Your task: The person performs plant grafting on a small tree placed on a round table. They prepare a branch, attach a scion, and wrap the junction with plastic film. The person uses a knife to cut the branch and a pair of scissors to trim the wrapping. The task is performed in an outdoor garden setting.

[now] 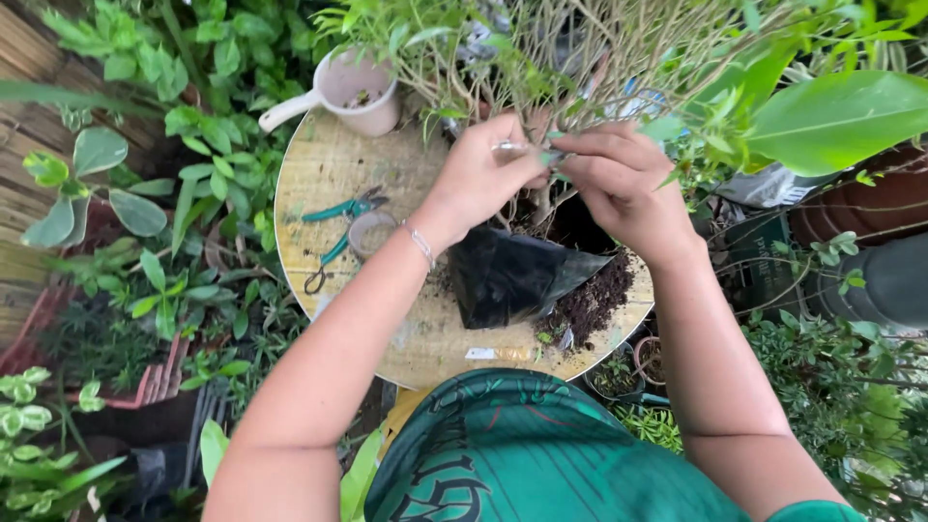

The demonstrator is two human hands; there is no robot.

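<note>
A small plant with thin pale stems (580,58) stands in a black plastic grow bag (512,275) on a round wooden table (329,164). My left hand (478,179) and my right hand (623,179) meet at the lower stems, above the bag. The left fingers pinch a small silvery strip (509,148) against a stem. The right fingers close on the same spot from the other side; what they grip is hidden. Dark soil (594,304) has spilled beside the bag.
Green-handled scissors (338,232) and a roll of tape (370,232) lie on the table's left part. A white cup with a handle (353,92) stands at the far edge. Potted plants surround the table, with dark pots (870,208) at right.
</note>
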